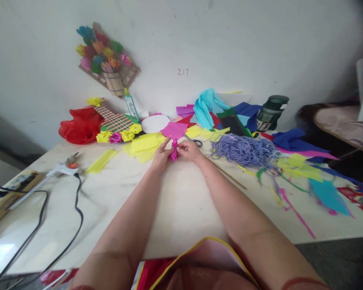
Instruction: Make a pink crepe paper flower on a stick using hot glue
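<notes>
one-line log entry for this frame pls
left hand: pinching pink paper piece | right hand: pinching same piece | position: above table | nearby: yellow paper, scissors, purple yarn, glue gun

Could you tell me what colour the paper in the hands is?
Pink paper, clearest in the head view.

Soft, even daylight, glare on the table (6, 249) at lower left, edges bowed and blurred, corners darkened.
</notes>
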The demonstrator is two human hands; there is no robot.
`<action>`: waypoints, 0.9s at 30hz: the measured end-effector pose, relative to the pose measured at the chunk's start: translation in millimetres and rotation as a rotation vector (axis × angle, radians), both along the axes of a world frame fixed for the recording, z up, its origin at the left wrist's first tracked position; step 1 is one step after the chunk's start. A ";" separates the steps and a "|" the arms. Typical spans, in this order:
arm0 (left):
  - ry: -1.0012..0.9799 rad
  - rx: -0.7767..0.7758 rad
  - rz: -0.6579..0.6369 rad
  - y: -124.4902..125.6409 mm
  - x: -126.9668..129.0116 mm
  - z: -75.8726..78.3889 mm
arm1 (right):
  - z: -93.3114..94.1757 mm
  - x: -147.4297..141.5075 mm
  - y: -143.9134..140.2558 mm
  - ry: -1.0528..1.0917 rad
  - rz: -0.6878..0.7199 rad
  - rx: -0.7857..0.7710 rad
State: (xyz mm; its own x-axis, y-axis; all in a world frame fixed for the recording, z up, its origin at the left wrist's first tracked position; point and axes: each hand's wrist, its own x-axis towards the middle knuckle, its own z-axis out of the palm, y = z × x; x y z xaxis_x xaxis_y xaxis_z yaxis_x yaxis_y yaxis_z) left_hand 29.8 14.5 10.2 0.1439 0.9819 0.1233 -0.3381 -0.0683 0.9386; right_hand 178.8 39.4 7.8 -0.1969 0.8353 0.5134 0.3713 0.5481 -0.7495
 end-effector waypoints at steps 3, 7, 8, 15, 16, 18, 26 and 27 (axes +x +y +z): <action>0.006 0.014 -0.019 -1.1 0.4 0.0 | 1.0 -0.6 -1.1 0.071 0.015 -0.034; -0.014 -0.015 -0.038 0.3 0.9 -1.8 | 3.1 -1.2 -2.2 0.183 0.022 -0.103; -0.014 -0.025 -0.040 0.7 0.9 -1.9 | 3.5 -1.4 -2.4 0.208 0.024 -0.118; -0.056 -0.075 -0.014 1.4 -0.9 1.3 | 2.1 -2.1 -1.0 0.118 -0.037 -0.074; -0.074 -0.074 -0.005 1.8 -1.2 1.7 | 1.4 -2.2 -0.3 0.098 -0.046 -0.051; -0.106 -0.072 0.005 2.6 -1.7 2.4 | -0.3 -2.6 1.4 0.073 -0.043 -0.003; -0.137 -0.128 -0.043 3.8 -4.0 6.1 | -6.4 -0.6 8.1 -0.015 0.095 0.136; -0.147 -0.132 -0.044 3.7 -4.5 5.9 | -6.8 0.4 9.0 -0.024 0.108 0.137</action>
